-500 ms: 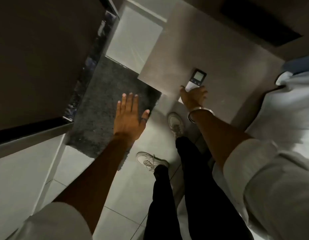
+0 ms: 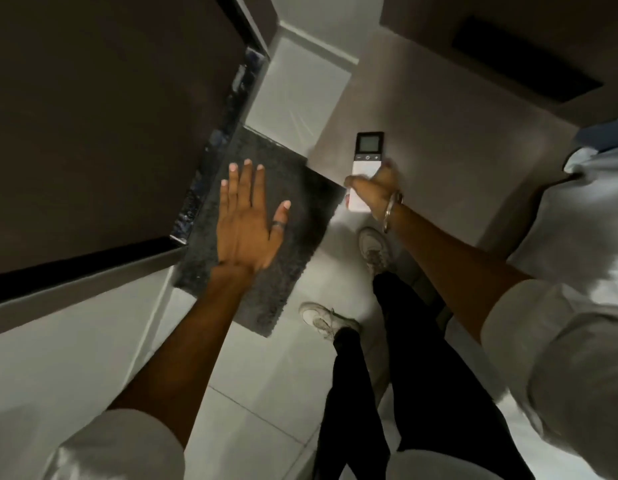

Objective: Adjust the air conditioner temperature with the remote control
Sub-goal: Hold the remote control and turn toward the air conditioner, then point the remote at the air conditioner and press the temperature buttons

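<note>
So the pale tiled floor (image 2: 252, 403) is filling most of the view, with the person standing on it and looking straight down. A big dark panel (image 2: 103, 126) with a black edge is taking up the whole area left of the bath mat, can't tell if it's a door or a cabinet side. Right of the mat a beige surface (image 2: 439, 140) is running up toward a darker block with a black slot in it.

The dark grey shaggy bath mat (image 2: 293, 188) is lying on the floor, its left edge right against that dark panel. Below and right of the mat, black trousers (image 2: 411, 375) are coming down to two white sneakers, one (image 2: 323, 318) just off the mat's lower corner and the other (image 2: 371, 247) just off its right edge.

Both arms are reaching forward in rolled-up white sleeves. The left hand (image 2: 246, 226) is hovering flat over the mat, palm down, fingers spread, holding nothing, with a dark ring on the thumb. The right hand (image 2: 376, 188), silver bangle (image 2: 392, 211) on the wrist, is wrapping around the lower half of the white remote control (image 2: 364, 168) just past the mat's right corner. The remote's dark display end is pointing away from the person, screen facing up.
</note>
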Action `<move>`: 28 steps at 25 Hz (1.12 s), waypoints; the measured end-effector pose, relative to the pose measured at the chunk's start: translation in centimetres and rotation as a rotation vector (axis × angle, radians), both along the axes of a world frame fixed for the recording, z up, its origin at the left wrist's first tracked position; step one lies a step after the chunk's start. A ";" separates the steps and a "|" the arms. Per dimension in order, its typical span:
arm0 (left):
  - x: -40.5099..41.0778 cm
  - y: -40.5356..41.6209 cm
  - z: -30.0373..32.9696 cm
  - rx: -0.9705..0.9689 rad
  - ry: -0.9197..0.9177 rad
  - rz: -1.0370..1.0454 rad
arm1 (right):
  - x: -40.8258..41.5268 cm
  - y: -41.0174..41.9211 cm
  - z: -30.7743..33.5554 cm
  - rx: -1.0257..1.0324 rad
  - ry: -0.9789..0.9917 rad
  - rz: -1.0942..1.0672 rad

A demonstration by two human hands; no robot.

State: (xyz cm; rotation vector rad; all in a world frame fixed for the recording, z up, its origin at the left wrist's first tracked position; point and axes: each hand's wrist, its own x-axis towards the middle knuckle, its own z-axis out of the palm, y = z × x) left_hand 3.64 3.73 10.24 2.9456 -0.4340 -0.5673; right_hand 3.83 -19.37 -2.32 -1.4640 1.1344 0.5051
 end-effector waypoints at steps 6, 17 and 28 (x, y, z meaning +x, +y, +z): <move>2.5 7.7 24.1 -0.005 -0.594 0.157 | 7.4 9.7 26.7 0.477 -0.649 0.292; -3.7 21.3 65.9 0.117 -1.599 0.337 | 4.2 23.9 75.2 0.676 -1.553 0.909; -9.9 25.4 74.6 0.226 -1.830 0.416 | -2.6 27.6 88.3 0.736 -1.783 1.039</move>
